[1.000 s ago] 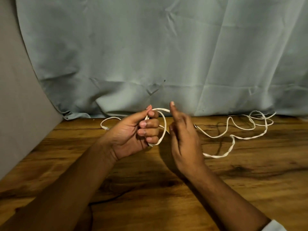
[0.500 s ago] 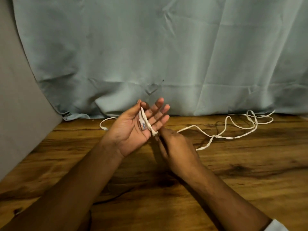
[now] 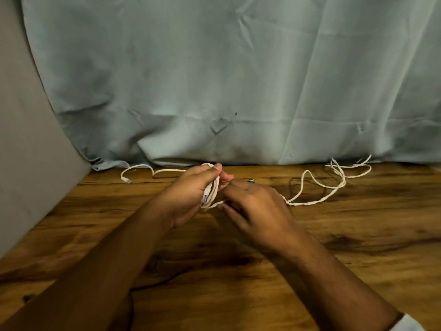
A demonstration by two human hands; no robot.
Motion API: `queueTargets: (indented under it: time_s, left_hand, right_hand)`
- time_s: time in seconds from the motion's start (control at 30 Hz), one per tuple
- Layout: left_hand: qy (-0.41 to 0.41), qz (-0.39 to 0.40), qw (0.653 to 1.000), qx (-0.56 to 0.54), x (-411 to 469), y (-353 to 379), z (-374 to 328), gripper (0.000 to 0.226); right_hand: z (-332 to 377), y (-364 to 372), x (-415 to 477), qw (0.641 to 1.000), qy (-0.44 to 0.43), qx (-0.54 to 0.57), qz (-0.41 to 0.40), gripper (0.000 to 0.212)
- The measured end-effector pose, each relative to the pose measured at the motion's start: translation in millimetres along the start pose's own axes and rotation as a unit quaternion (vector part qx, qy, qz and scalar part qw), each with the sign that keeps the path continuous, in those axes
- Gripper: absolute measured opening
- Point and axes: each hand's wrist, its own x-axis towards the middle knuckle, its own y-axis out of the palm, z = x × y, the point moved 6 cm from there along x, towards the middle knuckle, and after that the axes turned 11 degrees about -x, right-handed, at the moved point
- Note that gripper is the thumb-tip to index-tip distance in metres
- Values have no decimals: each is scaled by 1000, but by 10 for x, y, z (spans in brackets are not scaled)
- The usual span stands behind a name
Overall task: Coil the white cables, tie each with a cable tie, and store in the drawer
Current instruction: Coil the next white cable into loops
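I see the left hand [image 3: 191,194] grasping several loops of white cable [image 3: 213,193] above the wooden surface [image 3: 358,271]; the right hand [image 3: 257,206] pinches the strand beside them; slack trails rightward along the surface.

An improvised indoor work spot is shown. A brown wooden table [image 3: 358,271] with strong dark grain and knots is used as the work surface. Directly behind the table, a creased pale grey-green cloth [image 3: 214,80] is hung as a backdrop down to the table's far edge, so that the room beyond is hidden. At the table's left end, a plain flat grey panel [image 3: 28,151] is seen rising beside it. A thin white cable [image 3: 343,183] is spread loose on the table's far right part. Whether a home or an office is concerned cannot be told.
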Motion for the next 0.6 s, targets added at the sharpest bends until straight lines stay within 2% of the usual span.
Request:
queueTargets:
  time_s: [0.2,0.33,0.43,0.6]
  left_hand:
    - [-19,51,992,116,-54,72,17,39]
    - [-34,81,980,179,-77,107,25,39]
    - [-47,84,986,135,-62,65,18,37]
    - [-116,210,971,15,-151,163,3,37]
  right_hand:
    - [-235,-164,-4,992,27,80,-91,12]
    - [-303,-175,-28,992,24,67,-108,17]
    - [-344,-197,-36,988,22,77,-131,24]
    - [-429,-204,-55,983,50,99,-150,27]
